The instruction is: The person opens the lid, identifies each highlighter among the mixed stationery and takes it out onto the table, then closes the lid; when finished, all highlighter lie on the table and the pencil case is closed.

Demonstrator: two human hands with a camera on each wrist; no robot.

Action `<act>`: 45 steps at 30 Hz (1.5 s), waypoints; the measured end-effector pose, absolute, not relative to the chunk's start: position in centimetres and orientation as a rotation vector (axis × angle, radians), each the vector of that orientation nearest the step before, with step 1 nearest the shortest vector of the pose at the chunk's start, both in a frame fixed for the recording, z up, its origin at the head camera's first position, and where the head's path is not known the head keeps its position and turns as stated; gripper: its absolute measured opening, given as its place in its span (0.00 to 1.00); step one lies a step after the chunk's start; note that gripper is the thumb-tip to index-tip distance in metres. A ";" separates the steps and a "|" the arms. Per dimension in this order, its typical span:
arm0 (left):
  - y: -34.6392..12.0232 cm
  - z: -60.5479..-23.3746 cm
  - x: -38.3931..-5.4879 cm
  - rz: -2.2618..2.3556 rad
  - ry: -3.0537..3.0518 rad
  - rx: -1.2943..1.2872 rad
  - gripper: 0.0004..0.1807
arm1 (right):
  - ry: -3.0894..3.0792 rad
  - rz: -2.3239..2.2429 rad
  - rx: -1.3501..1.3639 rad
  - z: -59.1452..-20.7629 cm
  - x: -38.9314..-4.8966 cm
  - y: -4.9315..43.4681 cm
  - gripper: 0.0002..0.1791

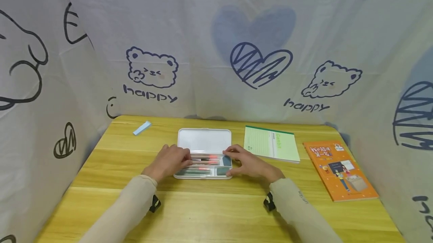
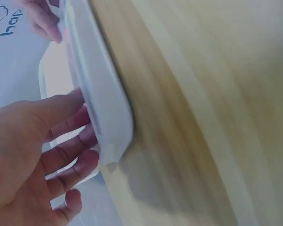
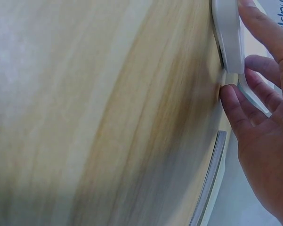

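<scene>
While it lies open near the desk's (image 1: 236, 213) far edge, the pencil case (image 1: 204, 153) sits between both hands: left hand (image 1: 168, 161) and right hand (image 1: 248, 164) touch its ends with relaxed fingers (image 2: 70, 155).

Pale fabric backdrop (image 1: 216, 29) printed with bears, hearts and "happy", draped round three sides of a yellow wood-grain counter (image 1: 216, 213); soft, even light.

Both forearms reach forward in beige sleeves; left hand (image 1: 169, 161) and right hand (image 1: 248, 163) lie palms down, fingers gently bent.
</scene>
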State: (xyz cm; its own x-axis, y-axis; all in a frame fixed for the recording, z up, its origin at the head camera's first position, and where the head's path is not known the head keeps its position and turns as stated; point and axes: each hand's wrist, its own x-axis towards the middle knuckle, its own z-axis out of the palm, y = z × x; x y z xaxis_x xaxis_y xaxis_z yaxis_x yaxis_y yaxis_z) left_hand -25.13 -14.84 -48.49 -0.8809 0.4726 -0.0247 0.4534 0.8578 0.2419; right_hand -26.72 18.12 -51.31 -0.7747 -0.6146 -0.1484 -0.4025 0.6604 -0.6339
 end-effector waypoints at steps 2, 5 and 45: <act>-14.7 -48.7 -25.0 0.350 2.976 0.729 0.05 | 2.528 -0.846 -0.810 -51.4 -26.7 18.1 0.48; -14.4 -48.9 -24.8 0.371 3.001 0.703 0.05 | 2.532 -0.846 -0.817 -51.4 -26.7 18.2 0.48; -14.6 -48.8 -25.9 0.276 2.978 0.722 0.03 | 2.533 -0.857 -0.818 -51.5 -26.7 18.3 0.48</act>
